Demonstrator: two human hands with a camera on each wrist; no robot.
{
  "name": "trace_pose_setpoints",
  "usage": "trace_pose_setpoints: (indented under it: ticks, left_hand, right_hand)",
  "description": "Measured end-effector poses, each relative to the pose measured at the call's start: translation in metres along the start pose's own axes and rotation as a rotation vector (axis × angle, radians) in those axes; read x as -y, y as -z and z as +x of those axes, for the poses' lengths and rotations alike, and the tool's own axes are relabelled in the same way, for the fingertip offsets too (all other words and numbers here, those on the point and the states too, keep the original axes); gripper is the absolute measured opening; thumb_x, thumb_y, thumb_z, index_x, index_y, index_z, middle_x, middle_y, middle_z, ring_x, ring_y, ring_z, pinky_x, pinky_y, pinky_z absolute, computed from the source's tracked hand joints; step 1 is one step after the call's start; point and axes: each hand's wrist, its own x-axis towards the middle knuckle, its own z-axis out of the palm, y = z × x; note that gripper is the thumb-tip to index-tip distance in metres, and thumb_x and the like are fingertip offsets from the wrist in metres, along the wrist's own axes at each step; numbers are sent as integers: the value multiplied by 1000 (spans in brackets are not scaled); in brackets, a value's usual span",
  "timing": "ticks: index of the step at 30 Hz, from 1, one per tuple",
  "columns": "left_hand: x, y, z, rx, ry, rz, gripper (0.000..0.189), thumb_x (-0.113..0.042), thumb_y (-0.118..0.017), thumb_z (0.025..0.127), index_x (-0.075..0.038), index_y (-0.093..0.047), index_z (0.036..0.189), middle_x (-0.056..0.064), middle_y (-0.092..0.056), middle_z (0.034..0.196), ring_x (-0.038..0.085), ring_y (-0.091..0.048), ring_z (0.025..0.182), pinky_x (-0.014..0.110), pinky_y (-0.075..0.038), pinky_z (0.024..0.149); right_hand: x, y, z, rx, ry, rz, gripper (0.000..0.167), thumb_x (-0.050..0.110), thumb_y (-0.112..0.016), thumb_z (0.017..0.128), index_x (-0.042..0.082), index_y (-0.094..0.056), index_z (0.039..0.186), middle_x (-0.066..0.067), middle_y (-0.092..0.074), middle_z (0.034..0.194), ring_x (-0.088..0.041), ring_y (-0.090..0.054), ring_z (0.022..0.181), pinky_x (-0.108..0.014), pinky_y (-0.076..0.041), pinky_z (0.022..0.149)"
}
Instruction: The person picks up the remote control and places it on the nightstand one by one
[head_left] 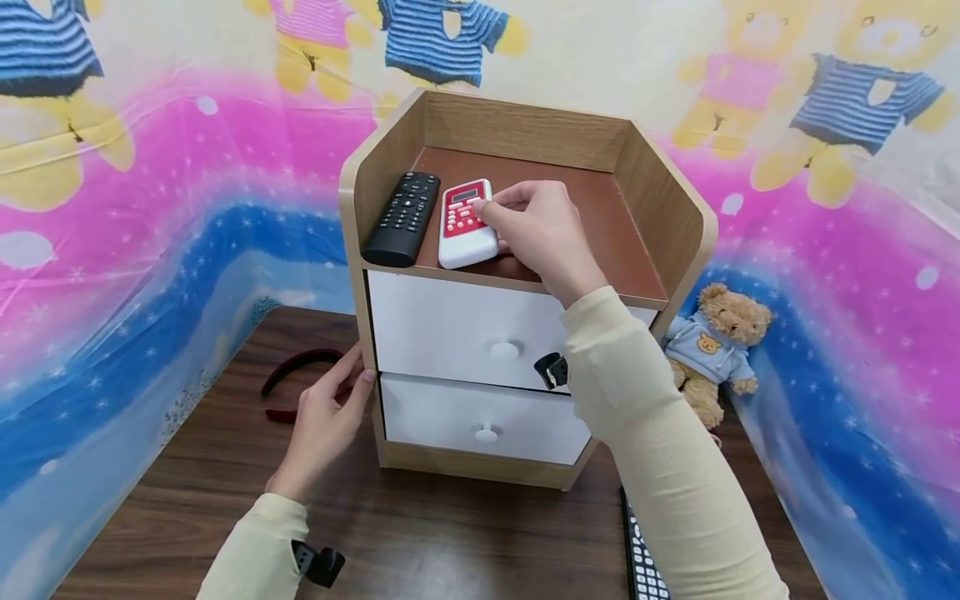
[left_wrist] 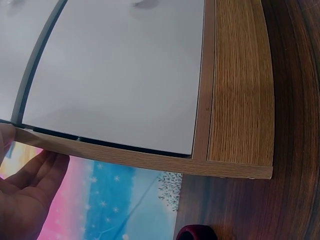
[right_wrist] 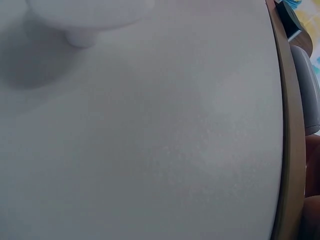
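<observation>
Fingers of the right hand [head_left: 546, 235] pinch the right edge of the red-and-white remote [head_left: 463, 225], just to their left, long axis front to back atop the cabinet [head_left: 525, 125], whose side the farther left hand [head_left: 324, 418] touches.

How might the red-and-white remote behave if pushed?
The red-and-white remote would probably stay stiff, given its rigid-looking casing. Its broad, flat shape suggests sliding rather than rolling. The smooth-looking white shell may be slippery.
</observation>
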Motion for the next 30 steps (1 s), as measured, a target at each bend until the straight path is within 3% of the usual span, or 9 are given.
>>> trace_pose_setpoints:
  ticks: [5,18,24,30]
  left_hand:
    - [1,-1,1,6,6,-5,48,-24,-53,104,-11,-46,150,16,-66,124,19,-62,95,18,-49,70]
    - [0,2,0,12,-7,-21,47,-21,-53,104,-10,-46,149,17,-65,127,23,-64,101,16,-50,73]
    - [1,1,2,19,-6,-24,48,-22,-52,104,-8,-44,150,16,-65,125,22,-64,102,16,-50,77]
    - [1,2,1,12,-21,-25,48,-20,-52,104,-6,-45,149,17,-65,126,26,-64,103,16,-50,77]
  right_hand:
    - [0,-5,0,5,17,-15,34,34,-70,93,9,-68,116,-7,-67,103,-17,-67,75,-26,-56,62]
    - [-7,-9,-3,-52,75,44,27,25,-68,93,9,-70,115,-6,-68,100,-18,-69,82,-27,-58,67]
    - [-17,1,-17,-97,193,162,21,21,-65,93,8,-71,108,-10,-67,93,-21,-65,73,-30,-58,65]
    - [-36,25,-44,-140,337,202,25,18,-68,94,-1,-70,110,-18,-68,98,-21,-68,72,-27,-57,69]
